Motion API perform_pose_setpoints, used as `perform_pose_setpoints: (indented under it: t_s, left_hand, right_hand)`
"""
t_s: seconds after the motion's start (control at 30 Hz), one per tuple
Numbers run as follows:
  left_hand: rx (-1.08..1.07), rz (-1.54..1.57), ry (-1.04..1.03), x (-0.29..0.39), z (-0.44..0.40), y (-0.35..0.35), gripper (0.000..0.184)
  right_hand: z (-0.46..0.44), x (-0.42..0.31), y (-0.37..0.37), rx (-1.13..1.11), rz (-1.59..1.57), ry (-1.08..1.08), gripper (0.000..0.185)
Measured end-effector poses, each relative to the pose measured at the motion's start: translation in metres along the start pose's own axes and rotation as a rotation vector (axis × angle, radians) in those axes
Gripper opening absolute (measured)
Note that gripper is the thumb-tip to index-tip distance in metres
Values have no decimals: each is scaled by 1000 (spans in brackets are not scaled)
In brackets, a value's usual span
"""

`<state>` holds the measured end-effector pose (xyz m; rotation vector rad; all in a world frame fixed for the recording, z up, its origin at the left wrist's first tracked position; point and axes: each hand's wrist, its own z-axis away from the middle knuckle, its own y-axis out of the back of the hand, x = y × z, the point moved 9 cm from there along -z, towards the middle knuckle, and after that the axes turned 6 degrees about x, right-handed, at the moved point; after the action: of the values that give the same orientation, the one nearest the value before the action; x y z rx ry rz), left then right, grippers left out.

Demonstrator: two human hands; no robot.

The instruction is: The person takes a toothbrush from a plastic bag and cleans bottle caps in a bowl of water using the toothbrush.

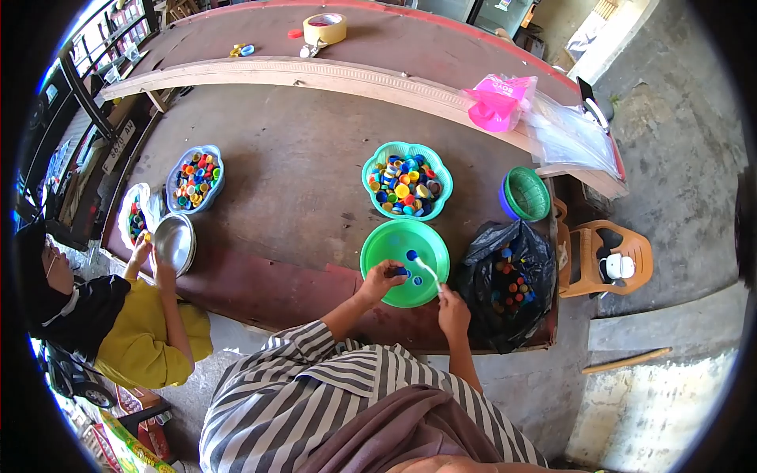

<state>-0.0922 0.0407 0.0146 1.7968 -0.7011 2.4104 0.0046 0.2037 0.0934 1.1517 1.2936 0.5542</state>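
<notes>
My left hand is over the left side of a green bowl, its fingers closed on a blue bottle cap. At the bowl's right side my right hand grips a thin white tool, whose tip reaches a blue cap in the bowl. Another small blue cap lies on the bowl's floor. Just behind stands a teal scalloped basket full of mixed coloured caps. To the right, a black plastic bag lies open with more caps inside.
A co-worker sits at the left beside a metal bowl and a blue basket of caps. Stacked green and blue baskets stand at the right. A wooden rail crosses the back, with plastic packaging on it.
</notes>
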Motion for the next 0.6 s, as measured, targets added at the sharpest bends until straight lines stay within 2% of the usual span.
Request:
perform_pose_setpoints:
  t_s: [0.07, 0.1, 0.17, 0.23, 0.3, 0.33, 0.4, 0.53, 0.6]
  left_hand:
    - [1, -53, -43, 4, 2, 2, 33]
    - [17, -82, -17, 4, 2, 3, 33]
    - [23, -116, 16, 2, 3, 4, 33]
    - [-61, -64, 3, 2, 3, -3, 34]
    - [-44, -40, -3, 0, 4, -3, 32]
    - [-26, -20, -10, 0, 5, -1, 31]
    - [-9, -22, -6, -2, 5, 2, 31]
    - [-2, 4, 15, -6, 1, 2, 31]
    - [-4, 10, 19, -6, 1, 2, 30]
  right_hand:
    - [-1, 7, -1, -53, -173, -105, 25]
    - [0, -3, -3, -26, -200, 28, 25]
    - [5, -3, -13, -61, -191, 74, 24]
    - [4, -6, -16, -97, -177, 129, 24]
    - [0, 18, -18, -98, -173, -101, 24]
    - [1, 18, -19, -100, -173, -101, 24]
    - [1, 1, -15, -70, -250, 56, 24]
    - [4, -9, -17, -51, -304, 159, 24]
    - [0, 16, -12, -78, -10, -140, 24]
